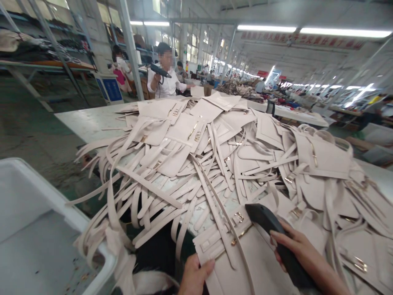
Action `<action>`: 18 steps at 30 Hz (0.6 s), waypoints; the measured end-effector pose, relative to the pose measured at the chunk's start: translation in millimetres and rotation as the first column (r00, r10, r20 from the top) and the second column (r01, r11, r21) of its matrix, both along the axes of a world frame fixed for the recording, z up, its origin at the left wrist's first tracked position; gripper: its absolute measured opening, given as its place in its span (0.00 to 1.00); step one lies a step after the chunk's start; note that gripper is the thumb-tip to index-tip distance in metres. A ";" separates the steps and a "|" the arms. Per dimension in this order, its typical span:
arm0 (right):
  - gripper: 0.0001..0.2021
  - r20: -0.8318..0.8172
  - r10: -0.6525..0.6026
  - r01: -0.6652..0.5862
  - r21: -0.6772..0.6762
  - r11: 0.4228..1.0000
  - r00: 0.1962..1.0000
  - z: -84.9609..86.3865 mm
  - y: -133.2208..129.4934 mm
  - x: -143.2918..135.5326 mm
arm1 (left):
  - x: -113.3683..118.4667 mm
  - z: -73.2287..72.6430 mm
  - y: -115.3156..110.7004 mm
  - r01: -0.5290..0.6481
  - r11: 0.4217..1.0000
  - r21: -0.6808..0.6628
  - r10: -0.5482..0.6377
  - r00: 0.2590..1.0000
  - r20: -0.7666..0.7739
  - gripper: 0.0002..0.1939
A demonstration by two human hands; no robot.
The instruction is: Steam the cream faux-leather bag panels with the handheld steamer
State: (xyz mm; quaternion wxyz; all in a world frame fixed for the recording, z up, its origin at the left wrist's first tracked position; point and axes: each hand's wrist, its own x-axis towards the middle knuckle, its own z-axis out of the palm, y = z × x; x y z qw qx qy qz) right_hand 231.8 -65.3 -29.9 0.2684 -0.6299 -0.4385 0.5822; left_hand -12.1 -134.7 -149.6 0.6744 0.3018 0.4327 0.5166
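Note:
A beige leather panel with gold buckle fittings and a long strap lies at the bottom centre. My left hand pinches its left edge, thumb on top. In my right hand is a black handheld tool, its flat dark tip over the panel's upper edge near the gold hardware. Around and beyond the panel, a large heap of beige pieces with straps and buckles covers much of the table.
A white plastic bin stands at the lower left, straps hanging over its rim. The table has its far left corner showing. Across it, a person in white holds a dark tool. Shelves with stacked material stand at the back left.

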 end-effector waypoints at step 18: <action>0.39 0.154 -0.371 0.332 0.231 0.915 0.916 6.3 -79.0 64.6 | 14.8 158.7 84.2 -0.094 0.995 0.016 0.096 0.973 -0.210 0.20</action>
